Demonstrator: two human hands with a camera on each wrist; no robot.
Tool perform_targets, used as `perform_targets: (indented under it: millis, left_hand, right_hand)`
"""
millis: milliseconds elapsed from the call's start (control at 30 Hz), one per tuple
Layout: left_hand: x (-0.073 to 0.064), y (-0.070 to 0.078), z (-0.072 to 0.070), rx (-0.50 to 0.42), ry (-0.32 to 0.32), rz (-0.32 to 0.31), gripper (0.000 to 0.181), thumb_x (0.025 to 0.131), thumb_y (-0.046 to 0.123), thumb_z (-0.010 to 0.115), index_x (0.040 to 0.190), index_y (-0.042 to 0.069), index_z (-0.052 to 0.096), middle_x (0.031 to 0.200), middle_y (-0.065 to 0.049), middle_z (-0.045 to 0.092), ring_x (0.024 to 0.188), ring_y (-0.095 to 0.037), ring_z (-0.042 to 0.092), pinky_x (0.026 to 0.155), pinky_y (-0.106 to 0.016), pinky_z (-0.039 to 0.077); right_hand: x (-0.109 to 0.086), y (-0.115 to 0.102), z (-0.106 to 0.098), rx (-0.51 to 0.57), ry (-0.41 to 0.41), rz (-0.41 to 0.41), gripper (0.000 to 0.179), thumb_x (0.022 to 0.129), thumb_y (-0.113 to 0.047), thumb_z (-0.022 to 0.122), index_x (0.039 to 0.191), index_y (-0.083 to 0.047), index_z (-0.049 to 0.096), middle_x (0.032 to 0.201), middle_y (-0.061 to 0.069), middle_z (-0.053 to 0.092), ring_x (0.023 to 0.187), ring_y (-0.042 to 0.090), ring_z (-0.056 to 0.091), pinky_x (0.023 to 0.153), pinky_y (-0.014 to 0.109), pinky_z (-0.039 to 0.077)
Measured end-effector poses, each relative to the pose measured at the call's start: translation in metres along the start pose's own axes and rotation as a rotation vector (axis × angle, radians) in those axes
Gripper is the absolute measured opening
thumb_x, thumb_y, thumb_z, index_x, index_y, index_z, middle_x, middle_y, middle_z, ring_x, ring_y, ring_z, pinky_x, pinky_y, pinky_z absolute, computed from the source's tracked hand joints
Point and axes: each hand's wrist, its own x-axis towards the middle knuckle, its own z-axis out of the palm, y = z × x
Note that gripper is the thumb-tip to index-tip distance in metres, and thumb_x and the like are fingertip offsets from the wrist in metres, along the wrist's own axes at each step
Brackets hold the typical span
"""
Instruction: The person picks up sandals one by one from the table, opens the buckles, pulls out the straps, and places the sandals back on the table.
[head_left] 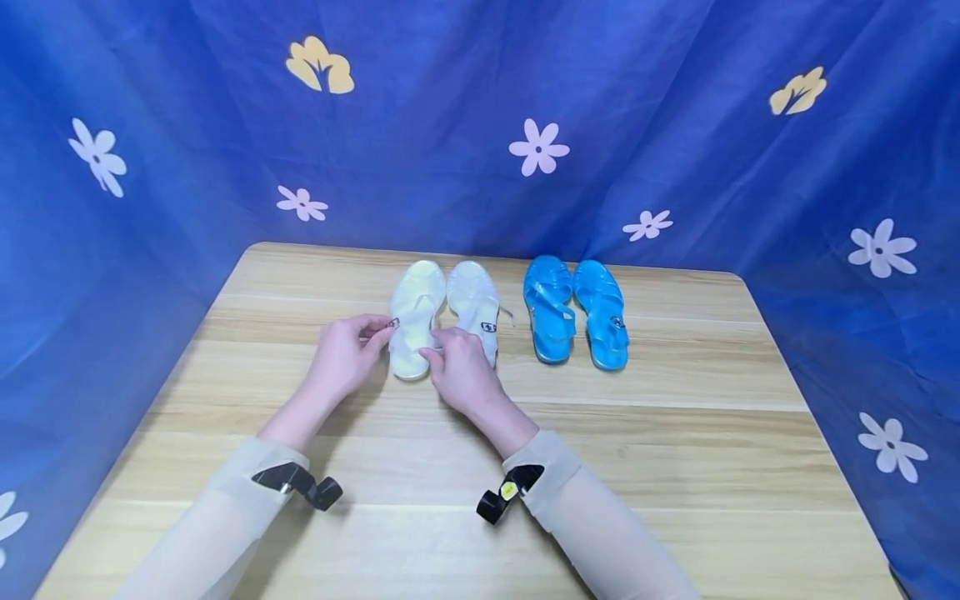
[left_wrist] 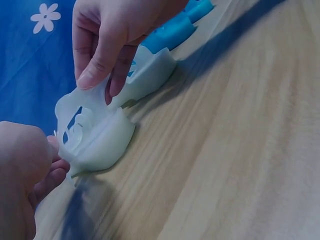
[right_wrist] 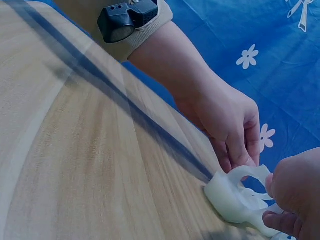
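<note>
A pair of whitish jelly sandals stands toward the back of the table, toes pointing away. At the outer side of the left white sandal (head_left: 414, 337), by its small dark buckle, my left hand (head_left: 347, 354) pinches the edge. On that sandal's other side, my right hand (head_left: 463, 367) holds the ankle strap between thumb and fingers; in the left wrist view the strap (left_wrist: 75, 102) is lifted above the heel. The right white sandal (head_left: 471, 287) sits close beside it, partly covered by my right hand. Fingertips of the left hand (right_wrist: 225, 120) are partly hidden behind the heel.
To the right stand two blue jelly sandals, one (head_left: 550, 312) next to the other (head_left: 602, 312), also toes away. A wooden table (head_left: 420, 467) lies under everything. Blue flowered cloth (head_left: 450, 125) hangs behind and at both sides.
</note>
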Motion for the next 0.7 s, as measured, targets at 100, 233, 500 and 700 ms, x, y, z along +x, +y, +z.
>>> perform_targets:
  millis: [100, 233, 500, 700]
  left_hand:
    - [0.004, -0.001, 0.002, -0.004, 0.005, -0.007, 0.023, 0.103, 0.011, 0.071, 0.120, -0.004, 0.074, 0.110, -0.020, 0.076, 0.100, -0.038, 0.075, 0.089, -0.050, 0.061]
    - [0.005, -0.001, 0.003, -0.019, 0.003, -0.013, 0.023, 0.103, 0.010, 0.070, 0.120, -0.005, 0.074, 0.112, -0.021, 0.076, 0.101, -0.039, 0.075, 0.090, -0.050, 0.060]
    - [0.003, 0.003, 0.004, -0.053, 0.003, -0.011, 0.025, 0.104, 0.012, 0.070, 0.122, -0.005, 0.073, 0.113, -0.021, 0.076, 0.102, -0.038, 0.075, 0.091, -0.049, 0.060]
    - [-0.004, -0.001, 0.001, -0.075, -0.021, -0.027, 0.029, 0.105, 0.015, 0.069, 0.125, -0.006, 0.071, 0.115, -0.022, 0.075, 0.106, -0.037, 0.074, 0.095, -0.049, 0.058]
  right_hand:
    - [0.001, 0.000, -0.001, 0.001, -0.017, 0.020, 0.035, 0.103, -0.019, 0.072, 0.128, 0.005, 0.072, 0.124, 0.018, 0.073, 0.119, 0.029, 0.069, 0.102, 0.035, 0.055]
    - [0.000, -0.003, -0.007, -0.020, -0.051, 0.036, 0.038, 0.101, -0.020, 0.075, 0.129, 0.005, 0.071, 0.126, 0.018, 0.073, 0.121, 0.028, 0.068, 0.103, 0.034, 0.054]
    - [-0.003, -0.006, -0.019, -0.027, -0.071, 0.036, 0.042, 0.098, -0.023, 0.079, 0.129, 0.005, 0.071, 0.126, 0.018, 0.072, 0.121, 0.028, 0.068, 0.102, 0.034, 0.055]
    - [-0.011, -0.002, -0.026, 0.021, -0.075, 0.027, 0.045, 0.098, -0.026, 0.080, 0.131, 0.003, 0.070, 0.129, 0.016, 0.072, 0.122, 0.027, 0.067, 0.104, 0.034, 0.053]
